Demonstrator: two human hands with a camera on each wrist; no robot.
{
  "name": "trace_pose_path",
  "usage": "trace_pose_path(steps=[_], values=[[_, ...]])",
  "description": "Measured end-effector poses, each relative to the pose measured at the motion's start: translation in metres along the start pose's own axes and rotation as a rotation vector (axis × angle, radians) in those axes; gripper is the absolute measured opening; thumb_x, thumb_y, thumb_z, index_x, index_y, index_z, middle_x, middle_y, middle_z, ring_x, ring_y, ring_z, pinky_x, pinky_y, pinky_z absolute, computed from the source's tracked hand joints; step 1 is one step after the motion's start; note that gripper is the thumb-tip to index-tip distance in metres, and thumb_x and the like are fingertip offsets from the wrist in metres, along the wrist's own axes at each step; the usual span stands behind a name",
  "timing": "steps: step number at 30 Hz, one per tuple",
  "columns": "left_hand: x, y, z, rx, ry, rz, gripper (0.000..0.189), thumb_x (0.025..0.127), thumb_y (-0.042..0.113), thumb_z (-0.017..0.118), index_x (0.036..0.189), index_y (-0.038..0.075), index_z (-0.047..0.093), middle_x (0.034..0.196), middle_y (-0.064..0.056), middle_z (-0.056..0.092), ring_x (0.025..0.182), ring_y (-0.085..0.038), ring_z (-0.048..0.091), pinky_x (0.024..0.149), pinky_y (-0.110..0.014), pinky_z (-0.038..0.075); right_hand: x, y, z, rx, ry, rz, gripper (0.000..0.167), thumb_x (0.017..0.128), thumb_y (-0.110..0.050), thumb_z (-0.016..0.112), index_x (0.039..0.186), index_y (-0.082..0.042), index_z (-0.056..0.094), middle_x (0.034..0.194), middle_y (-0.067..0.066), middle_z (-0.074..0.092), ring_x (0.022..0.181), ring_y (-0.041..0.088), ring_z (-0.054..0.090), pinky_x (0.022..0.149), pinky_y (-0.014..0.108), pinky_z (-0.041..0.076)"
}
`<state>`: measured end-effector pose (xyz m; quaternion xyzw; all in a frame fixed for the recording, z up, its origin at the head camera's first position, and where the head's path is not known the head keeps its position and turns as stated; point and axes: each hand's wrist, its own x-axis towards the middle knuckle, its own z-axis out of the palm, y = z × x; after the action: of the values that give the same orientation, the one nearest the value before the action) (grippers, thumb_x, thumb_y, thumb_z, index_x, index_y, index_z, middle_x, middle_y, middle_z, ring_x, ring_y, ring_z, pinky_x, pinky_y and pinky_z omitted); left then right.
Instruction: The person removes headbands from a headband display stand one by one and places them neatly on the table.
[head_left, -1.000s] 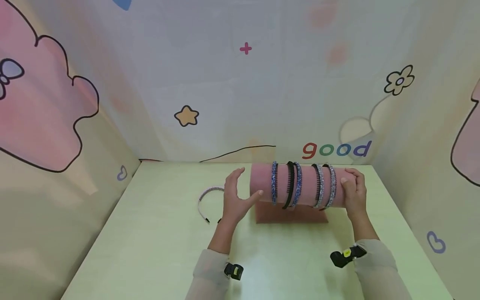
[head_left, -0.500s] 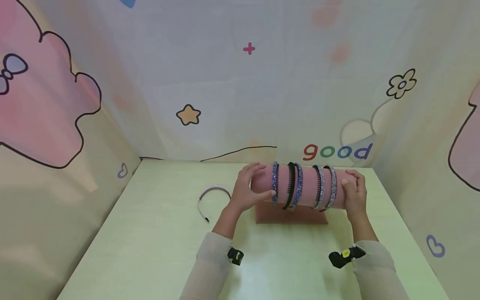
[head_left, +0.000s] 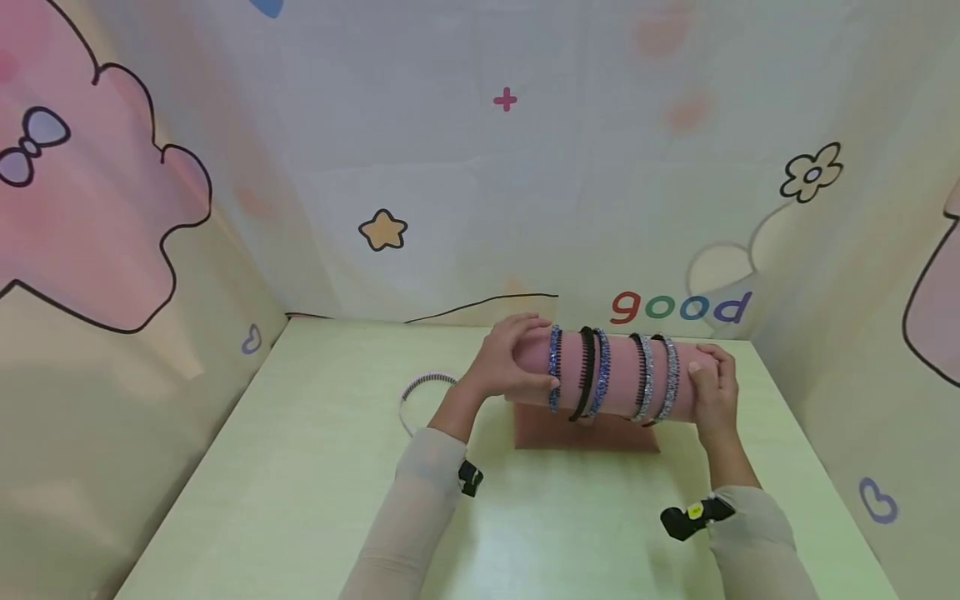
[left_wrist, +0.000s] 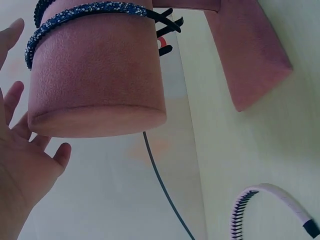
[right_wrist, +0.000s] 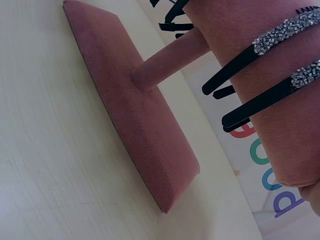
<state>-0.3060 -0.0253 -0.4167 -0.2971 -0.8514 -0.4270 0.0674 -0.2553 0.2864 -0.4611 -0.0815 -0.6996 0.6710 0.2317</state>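
Observation:
A pink padded headband stand (head_left: 622, 367) with a horizontal roll stands on the table, several headbands around it. Leftmost is a blue glittery headband (head_left: 555, 367); a black headband (head_left: 586, 375) and another blue one (head_left: 602, 375) sit mid-roll, and two silver headbands (head_left: 646, 379) sit toward the right. My left hand (head_left: 506, 362) spreads around the roll's left end, thumb in front near the blue headband. In the left wrist view its fingers (left_wrist: 15, 97) look extended, some hidden behind the roll. My right hand (head_left: 716, 392) grips the roll's right end; it is mostly out of the right wrist view.
A pale headband with dark teeth (left_wrist: 272, 190) lies on the table (head_left: 300, 500) left of the stand, partly behind my left forearm. The stand's flat base (head_left: 585, 429) rests on the table. Printed cloth walls (head_left: 450, 167) enclose the back and sides.
My left hand has moved right and slightly up, from beside the roll to around its left end, thumb reaching the leftmost blue headband. My right hand keeps its grip.

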Motion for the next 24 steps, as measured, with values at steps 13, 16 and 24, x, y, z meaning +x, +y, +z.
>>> trace_pose_path(steps=[13,16,24], values=[[0.017,0.004,-0.001,0.082,-0.094,0.003,0.085,0.061,0.039,0.085,0.135,0.024,0.048,0.144,0.001,0.036,0.133,-0.018,0.025,0.103,-0.05,0.025,0.0,0.003,0.001,0.018,0.009,0.002,0.031,0.093,-0.019,0.046,0.124,-0.021,0.048,0.121,-0.006,0.046,0.102,0.013,0.041,0.084,0.029,0.03],[0.018,0.003,0.0,0.083,-0.115,-0.036,0.087,0.06,0.04,0.086,0.136,0.025,0.047,0.143,0.003,0.037,0.132,-0.018,0.026,0.103,-0.048,0.026,0.0,0.003,0.001,0.012,0.011,0.002,0.03,0.093,-0.02,0.046,0.123,-0.022,0.049,0.12,-0.007,0.046,0.102,0.013,0.041,0.085,0.029,0.03],[0.021,0.005,0.001,0.123,-0.19,-0.121,0.103,0.054,0.044,0.088,0.142,0.031,0.037,0.138,0.005,0.041,0.121,-0.018,0.035,0.093,-0.041,0.038,0.0,0.002,0.0,-0.012,0.001,-0.002,0.032,0.093,-0.021,0.045,0.125,-0.02,0.047,0.12,-0.007,0.045,0.102,0.012,0.041,0.084,0.029,0.031]])
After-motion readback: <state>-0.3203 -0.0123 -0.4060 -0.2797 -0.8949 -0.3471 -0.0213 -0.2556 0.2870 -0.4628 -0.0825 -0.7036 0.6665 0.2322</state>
